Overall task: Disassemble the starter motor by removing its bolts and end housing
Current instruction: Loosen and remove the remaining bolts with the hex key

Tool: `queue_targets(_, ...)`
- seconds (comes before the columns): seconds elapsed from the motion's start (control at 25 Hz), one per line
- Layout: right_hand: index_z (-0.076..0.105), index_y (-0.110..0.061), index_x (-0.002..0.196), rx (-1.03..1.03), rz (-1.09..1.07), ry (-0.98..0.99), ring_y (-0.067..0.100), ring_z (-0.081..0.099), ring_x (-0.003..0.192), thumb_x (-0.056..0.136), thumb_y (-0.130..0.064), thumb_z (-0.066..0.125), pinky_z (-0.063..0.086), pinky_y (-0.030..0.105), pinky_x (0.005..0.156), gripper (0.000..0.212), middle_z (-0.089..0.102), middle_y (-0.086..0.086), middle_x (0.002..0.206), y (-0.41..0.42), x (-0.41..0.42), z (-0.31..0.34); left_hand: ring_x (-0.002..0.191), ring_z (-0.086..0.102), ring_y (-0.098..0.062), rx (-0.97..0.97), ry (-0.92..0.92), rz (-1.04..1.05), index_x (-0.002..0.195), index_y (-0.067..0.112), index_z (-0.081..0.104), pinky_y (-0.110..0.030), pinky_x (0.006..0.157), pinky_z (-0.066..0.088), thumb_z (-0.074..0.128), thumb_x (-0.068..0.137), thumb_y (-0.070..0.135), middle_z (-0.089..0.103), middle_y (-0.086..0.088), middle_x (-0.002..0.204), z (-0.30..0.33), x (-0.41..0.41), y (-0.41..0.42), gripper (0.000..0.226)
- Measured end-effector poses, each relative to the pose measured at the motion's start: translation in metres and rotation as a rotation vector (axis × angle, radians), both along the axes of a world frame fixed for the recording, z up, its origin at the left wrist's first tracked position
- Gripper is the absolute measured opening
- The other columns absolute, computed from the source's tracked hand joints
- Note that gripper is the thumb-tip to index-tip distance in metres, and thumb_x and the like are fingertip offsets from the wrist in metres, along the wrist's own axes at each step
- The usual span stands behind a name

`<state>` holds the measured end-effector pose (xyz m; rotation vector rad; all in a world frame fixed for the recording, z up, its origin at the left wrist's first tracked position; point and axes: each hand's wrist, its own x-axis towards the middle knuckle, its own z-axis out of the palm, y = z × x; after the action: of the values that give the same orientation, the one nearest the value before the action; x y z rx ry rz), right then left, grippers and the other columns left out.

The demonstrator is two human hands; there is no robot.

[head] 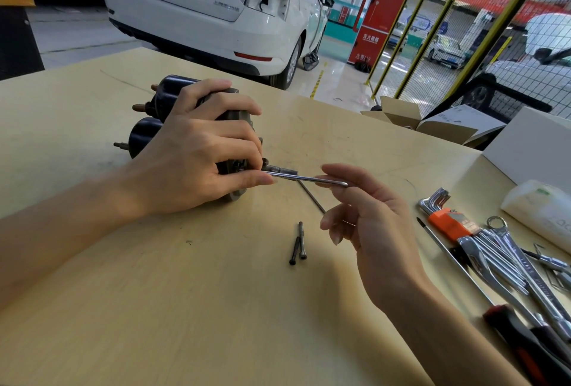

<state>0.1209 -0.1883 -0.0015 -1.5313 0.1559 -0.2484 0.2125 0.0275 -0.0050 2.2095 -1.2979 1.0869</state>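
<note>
Head view: my left hand [197, 150] clamps the motor [173, 119] down on the desk [185, 308], fingers wrapped over its body, thumb and forefinger closed near the tip of a slim hex key [309, 178]. The key runs out toward 3 o'clock from the motor's near end, where I judge a bolt still sits, though the head itself is hidden by my fingers. My right hand [367, 225] holds the key's far end lightly between thumb and forefinger, the other fingers curled loose and holding nothing.

To do this well I'd keep the key seated square in the bolt, steadying it with the left fingertips, and spin with the right in short turns while the left hand stops the motor rolling. A tilted key risks slipping out.

The motor lies at 10 o'clock from my right hand, near but apart, joined only by the key. Two bolts [298, 243] lie loose on the desk at 6 o'clock from the key; spare tools [494, 249] sit at 4 o'clock.
</note>
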Motion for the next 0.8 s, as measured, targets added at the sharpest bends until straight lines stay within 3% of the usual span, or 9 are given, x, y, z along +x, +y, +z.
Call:
queue_targets(0.2,0.073,-0.012,0.092,0.028,0.007,0.021,0.014,0.049,0.042,0.098,-0.014,0.048,0.038,0.022,0.04,0.025,0.069,0.002,0.072,-0.0006,0.0008,0.0011,0.123,0.055,-0.022,0.002,0.007,0.003,0.08,0.023,0.075,-0.048,0.114,0.024,0.065,0.089,0.047,0.072,0.012,0.092,0.001,-0.0006,0.001,0.028)
queue_targets(0.44,0.067,-0.019,0.061,0.096,0.13,0.041,0.018,0.046,0.042,0.1,-0.029,0.043,0.035,0.025,0.038,0.047,0.056,0.006,0.058,0.003,0.0013,0.0028,0.122,0.056,-0.023,0.006,0.004,0.005,0.08,0.023,0.074,-0.048,0.114,0.025,0.068,0.087,0.046,0.071,0.013,0.092,0.0016,-0.0009,0.0008,0.025)
queue_targets(0.8,0.059,-0.013,0.057,0.121,0.227,0.029,0.018,0.042,0.038,0.1,-0.041,0.036,0.033,0.024,0.037,0.056,0.045,0.008,0.046,0.0052,0.0012,0.0023,0.123,0.055,-0.023,0.013,0.009,0.005,0.08,0.023,0.075,-0.049,0.113,0.025,0.067,0.087,0.048,0.072,0.012,0.092,0.0016,-0.0011,0.0007,0.027)
